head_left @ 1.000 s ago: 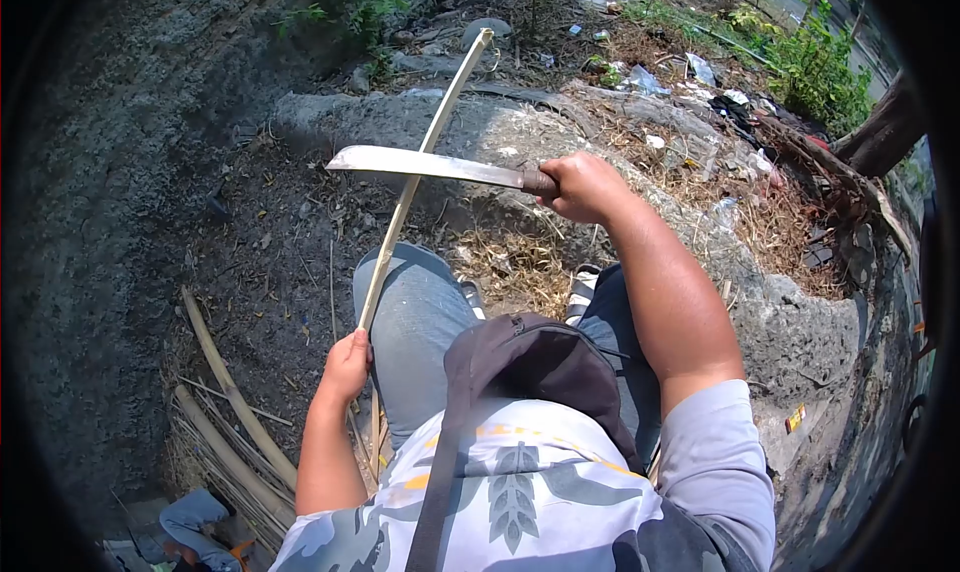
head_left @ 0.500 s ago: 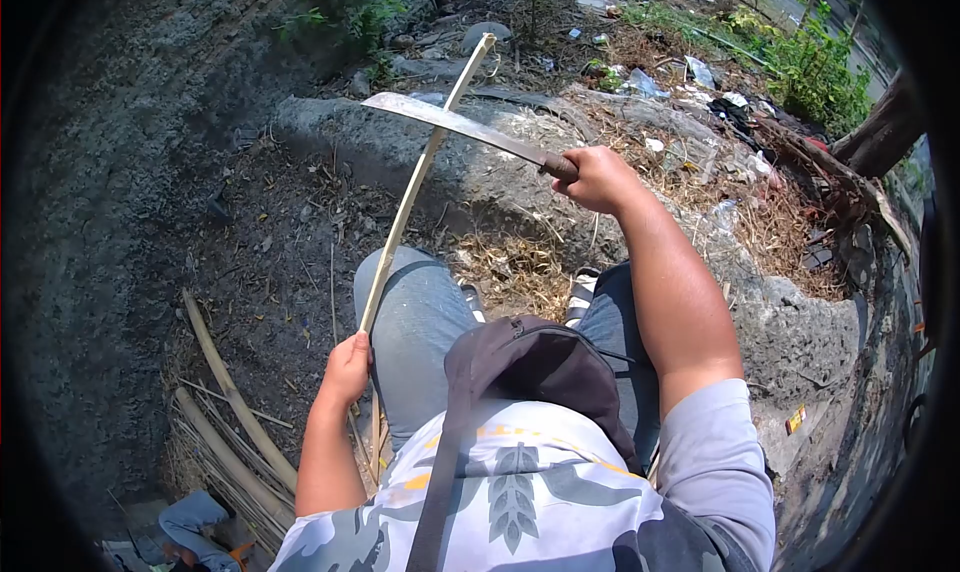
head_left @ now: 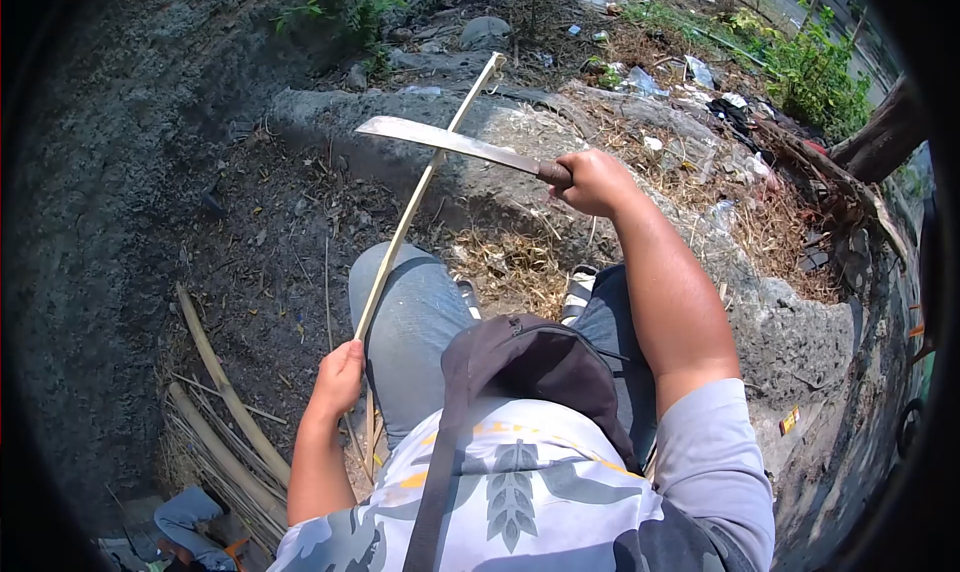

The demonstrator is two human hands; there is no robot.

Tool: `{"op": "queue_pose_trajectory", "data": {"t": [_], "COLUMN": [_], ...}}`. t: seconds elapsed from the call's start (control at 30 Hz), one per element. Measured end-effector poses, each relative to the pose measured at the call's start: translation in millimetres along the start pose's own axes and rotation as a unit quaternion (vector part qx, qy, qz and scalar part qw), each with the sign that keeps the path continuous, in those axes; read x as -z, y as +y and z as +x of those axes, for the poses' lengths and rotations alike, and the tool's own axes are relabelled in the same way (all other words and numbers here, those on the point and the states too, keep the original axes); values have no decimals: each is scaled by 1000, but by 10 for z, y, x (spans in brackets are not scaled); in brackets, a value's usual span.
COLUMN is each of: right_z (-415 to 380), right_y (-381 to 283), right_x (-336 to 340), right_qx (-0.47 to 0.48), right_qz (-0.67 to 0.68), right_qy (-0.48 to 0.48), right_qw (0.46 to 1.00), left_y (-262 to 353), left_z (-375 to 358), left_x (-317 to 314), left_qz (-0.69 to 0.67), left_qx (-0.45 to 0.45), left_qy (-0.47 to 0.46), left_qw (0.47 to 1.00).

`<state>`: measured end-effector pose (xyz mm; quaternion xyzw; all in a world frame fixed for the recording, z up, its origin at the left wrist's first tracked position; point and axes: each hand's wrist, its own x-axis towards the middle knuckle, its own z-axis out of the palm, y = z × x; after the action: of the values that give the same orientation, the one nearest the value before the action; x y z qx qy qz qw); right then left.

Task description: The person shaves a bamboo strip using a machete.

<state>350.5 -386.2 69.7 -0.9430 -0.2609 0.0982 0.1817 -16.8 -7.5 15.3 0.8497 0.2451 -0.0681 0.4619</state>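
Note:
My right hand (head_left: 592, 184) is closed around the dark handle of a machete (head_left: 455, 142). Its long blade points left and crosses the upper part of a pale strip of wood or bamboo (head_left: 408, 222), touching or nearly touching it. My left hand (head_left: 340, 377) grips the strip's lower end beside my left knee. From there the strip leans up and away past the knee, with a thin curled shaving at its far tip. A dark bag (head_left: 535, 367) lies against my front, its strap over my shirt.
Curved poles (head_left: 225, 387) and thin sticks lie at the lower left. A rough stone ledge (head_left: 350, 122) runs ahead, with litter and dry leaves to its right. A tree trunk (head_left: 885, 137) stands at the right. Another person's leg (head_left: 185, 522) shows at the bottom left.
The machete has moved slightly down and left, staying across the strip. The strip's far tip sits a little lower and further right. Both hands keep their hold.

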Motion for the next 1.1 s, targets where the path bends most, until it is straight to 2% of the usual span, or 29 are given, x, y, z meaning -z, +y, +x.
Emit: {"op": "queue_pose_trajectory", "data": {"t": [0.07, 0.2, 0.33, 0.43, 0.57, 0.6, 0.67, 0.8, 0.93, 1.03, 1.1], "right_z": [44, -6, -71, -104, 26, 53, 44, 32, -99, -71, -63], "right_y": [84, -67, -236, -277, 129, 146, 200, 216, -180, -313, -310], "right_x": [-45, -26, -118, 18, -66, 26, 74, 11, 82, -86, -93], "right_qx": [-30, 8, 129, 139, 43, -39, -84, -52, 24, 109, 114], "right_qz": [33, 56, -5, -56, 58, 64, 92, 72, 20, -38, -49], "right_qy": [16, -24, -36, -25, 36, -1, 20, 4, -42, -12, -11], "right_qw": [999, 998, 991, 988, 997, 997, 992, 996, 999, 993, 992], "left_y": [27, -61, -4, 55, 71, 83, 52, -24, 6, 37, 84], "left_z": [31, 100, 76, 73, 44, 58, 100, 137, 113, 103, 68], "left_x": [-25, -45, -53, -59, -59, -67, -47, -10, -16, -25, -61], "left_qz": [5, -11, -16, 2, 3, 0, -3, 6, 9, 26, 23], "left_qx": [12, 10, 6, 3, 2, -1, 8, 9, 6, 6, -2], "left_qy": [0, -15, -17, -9, -9, -10, -24, -32, -28, -15, -1], "left_qw": [1000, 1000, 1000, 1000, 1000, 1000, 1000, 999, 1000, 1000, 1000]}}
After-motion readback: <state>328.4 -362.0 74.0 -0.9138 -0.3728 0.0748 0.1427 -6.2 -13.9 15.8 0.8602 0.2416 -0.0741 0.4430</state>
